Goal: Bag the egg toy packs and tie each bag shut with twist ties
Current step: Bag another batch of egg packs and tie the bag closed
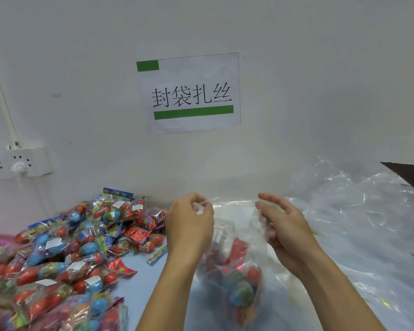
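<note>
A clear plastic bag (pixel 234 237) hangs between my hands, with red and blue egg toy packs (pixel 239 290) inside its lower part. My left hand (pixel 189 223) pinches the bag's top edge on the left. My right hand (pixel 282 223) grips the bag's right edge, with its upper fingers spread. A large pile of egg toy packs (pixel 65 259) in red and blue lies on the table to the left. I see no twist tie in either hand.
A heap of clear empty bags (pixel 359 211) covers the table on the right. A white wall with a paper sign (pixel 191 91) stands right behind. A white power strip (pixel 14 163) hangs on the wall at left. A dark object (pixel 411 175) juts in at the right edge.
</note>
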A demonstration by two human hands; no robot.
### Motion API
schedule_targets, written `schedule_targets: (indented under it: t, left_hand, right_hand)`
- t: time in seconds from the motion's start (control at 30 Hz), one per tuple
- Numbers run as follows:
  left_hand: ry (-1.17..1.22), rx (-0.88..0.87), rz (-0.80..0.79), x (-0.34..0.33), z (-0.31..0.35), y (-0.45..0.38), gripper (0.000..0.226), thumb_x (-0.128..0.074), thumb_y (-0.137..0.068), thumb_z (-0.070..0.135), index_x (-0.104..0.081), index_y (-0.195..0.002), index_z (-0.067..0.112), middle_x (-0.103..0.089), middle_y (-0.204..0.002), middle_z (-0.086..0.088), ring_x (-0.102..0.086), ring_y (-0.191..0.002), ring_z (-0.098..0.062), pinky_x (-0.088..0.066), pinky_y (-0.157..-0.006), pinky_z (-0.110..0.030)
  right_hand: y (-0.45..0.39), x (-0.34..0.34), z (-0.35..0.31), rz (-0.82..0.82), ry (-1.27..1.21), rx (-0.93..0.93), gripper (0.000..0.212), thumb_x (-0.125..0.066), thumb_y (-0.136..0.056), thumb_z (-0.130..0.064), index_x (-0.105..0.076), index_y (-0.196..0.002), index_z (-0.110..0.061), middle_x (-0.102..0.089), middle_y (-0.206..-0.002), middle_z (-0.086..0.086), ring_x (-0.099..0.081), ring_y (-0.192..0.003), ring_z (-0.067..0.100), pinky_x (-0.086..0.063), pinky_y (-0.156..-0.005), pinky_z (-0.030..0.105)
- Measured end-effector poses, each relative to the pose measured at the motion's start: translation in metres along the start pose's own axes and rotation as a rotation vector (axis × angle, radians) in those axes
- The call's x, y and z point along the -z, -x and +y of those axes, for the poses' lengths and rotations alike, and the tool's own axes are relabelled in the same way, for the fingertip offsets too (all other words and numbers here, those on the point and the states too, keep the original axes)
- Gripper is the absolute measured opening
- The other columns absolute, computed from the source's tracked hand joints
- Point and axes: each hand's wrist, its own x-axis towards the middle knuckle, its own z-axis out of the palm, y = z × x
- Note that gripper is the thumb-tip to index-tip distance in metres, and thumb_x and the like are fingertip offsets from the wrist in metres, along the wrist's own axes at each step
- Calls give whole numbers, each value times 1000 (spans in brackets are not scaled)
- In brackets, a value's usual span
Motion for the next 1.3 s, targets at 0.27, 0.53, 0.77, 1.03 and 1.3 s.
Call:
schedule_targets:
  t: [0.27, 0.53, 0.77, 1.03, 1.3]
  left_hand:
    - [236, -10, 109, 23, 11, 2, 15, -66, -89, 13, -67, -76, 20, -66, -59, 2, -59, -48, -13, -50, -47, -28]
    - [427, 124, -32, 28, 3, 9, 14, -53, -91, 3, -58, -97, 15, -62, -46, 0, -60, -40, -16, -46, -40, -23]
    - [477, 22, 34, 36, 2, 8, 22, -51, -90, 0, -61, -98, 18, -66, -53, -2, -61, -45, -15, -50, -44, -26]
    - [459, -15, 59, 39, -7, 2, 29, -66, -89, 45, -59, -107, 23, -59, -69, -4, -50, -56, -11, -43, -51, -24]
    - [54, -11, -499, 57, -19, 3, 145, -73, -26, 90, -29, -150, 31, -47, -147, 12, -52, -129, -20, -44, -108, -45]
  right_hand:
    - [10, -7, -13, -154, -364, -5, 59, -76, -69, -8, -60, -125, -13, -75, -104, 13, -75, -91, 21, -62, -76, 25]
    - [26, -11, -19, -185, 690, 230, 26, -71, -83, -52, -67, -110, -52, -63, -113, -2, -67, -91, 9, -52, -72, 19]
    - [25, -17, -20, 68, 542, 552, 17, -71, -91, -10, -75, -81, -24, -74, -73, -9, -70, -67, 6, -53, -60, 14]
    - [15, -12, -11, 182, 270, 343, 12, -63, -97, -11, -71, -89, -16, -74, -79, 2, -73, -69, 9, -54, -57, 15]
    - [16, -8, -18, 177, 187, 313, 11, -60, -100, -15, -68, -92, -12, -72, -69, -8, -70, -65, 5, -54, -57, 15]
